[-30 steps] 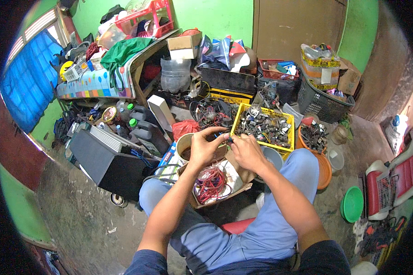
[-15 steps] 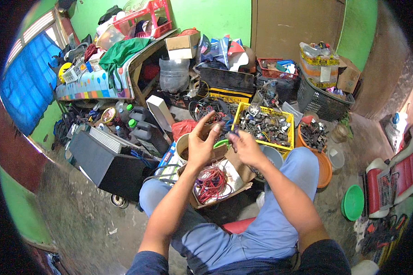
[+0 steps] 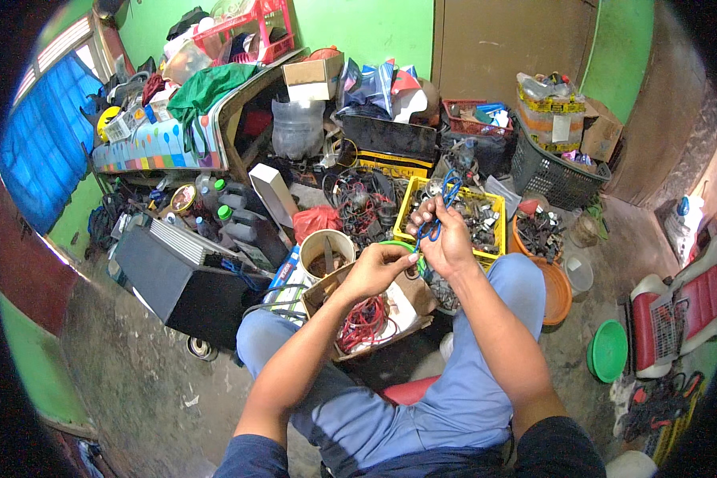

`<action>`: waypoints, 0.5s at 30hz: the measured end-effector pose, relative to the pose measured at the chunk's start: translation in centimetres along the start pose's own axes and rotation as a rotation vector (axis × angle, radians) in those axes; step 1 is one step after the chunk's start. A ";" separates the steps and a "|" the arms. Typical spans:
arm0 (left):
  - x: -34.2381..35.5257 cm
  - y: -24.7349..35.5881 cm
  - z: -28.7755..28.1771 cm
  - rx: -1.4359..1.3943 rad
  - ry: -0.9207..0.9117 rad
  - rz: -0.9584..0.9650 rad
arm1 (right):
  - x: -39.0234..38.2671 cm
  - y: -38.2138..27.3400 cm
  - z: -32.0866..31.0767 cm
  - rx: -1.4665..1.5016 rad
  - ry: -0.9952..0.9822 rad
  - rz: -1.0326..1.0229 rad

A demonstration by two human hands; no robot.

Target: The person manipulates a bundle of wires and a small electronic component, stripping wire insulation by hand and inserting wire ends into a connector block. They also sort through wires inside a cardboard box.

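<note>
A looped length of blue wire (image 3: 452,188) is gripped in my right hand (image 3: 451,245), with one loop standing up above the fingers. Close by on the left, my left hand (image 3: 381,271) pinches the wire's lower end between thumb and fingertips. Both hands are raised over an open cardboard box (image 3: 406,338), in which a tangle of red wire (image 3: 364,325) lies. Beyond the right hand, a yellow crate (image 3: 499,231) holds many small dark parts. A white bucket (image 3: 327,237) with brown contents stands just past my left hand.
A dark heap of cables (image 3: 362,199) lies behind the bucket. An orange basin (image 3: 558,295) sits by my right knee, with a green bowl (image 3: 607,350) farther right. On the left is a black box-shaped case (image 3: 185,291), near dark jerrycans (image 3: 251,237).
My left hand has come down and turned from spread fingers to a pinch. The right hand has risen slightly and turned; the blue wire now shows as a loop above it.
</note>
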State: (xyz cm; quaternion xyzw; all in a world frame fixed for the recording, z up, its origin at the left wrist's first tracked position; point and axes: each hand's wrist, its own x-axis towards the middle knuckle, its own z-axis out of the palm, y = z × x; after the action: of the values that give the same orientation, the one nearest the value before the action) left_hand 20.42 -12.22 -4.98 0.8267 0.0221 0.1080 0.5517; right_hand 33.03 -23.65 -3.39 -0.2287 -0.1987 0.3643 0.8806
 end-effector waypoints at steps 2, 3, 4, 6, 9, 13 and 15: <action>0.1 0.2 -0.4 -0.052 -0.005 -0.005 | 0.1 -0.5 -0.3 0.017 0.013 0.004; 0.0 0.2 -0.7 -0.047 -0.035 -0.023 | 0.1 -0.8 -0.5 0.026 0.014 0.019; 0.0 0.2 -0.9 -0.043 -0.065 -0.040 | 0.2 -1.1 -0.8 0.035 0.014 0.033; -0.2 0.5 -1.0 -0.101 -0.124 -0.047 | 0.1 -1.7 -0.8 0.029 0.037 0.035; 0.1 -0.5 -1.3 -0.061 -0.017 -0.053 | 0.1 -2.6 -0.4 -0.062 0.025 0.026; -0.7 4.2 -3.1 0.166 0.237 0.242 | -0.6 -3.7 1.1 -0.026 -0.097 0.042; -1.8 5.3 -3.8 0.247 0.233 0.202 | -1.2 -3.8 2.0 -0.224 -0.084 0.036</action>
State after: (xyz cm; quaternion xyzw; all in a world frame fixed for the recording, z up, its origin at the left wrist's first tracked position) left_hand 17.49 -11.08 1.02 0.8680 0.0157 0.2542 0.4263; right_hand 33.33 -26.38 0.08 -0.3138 -0.2709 0.3649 0.8337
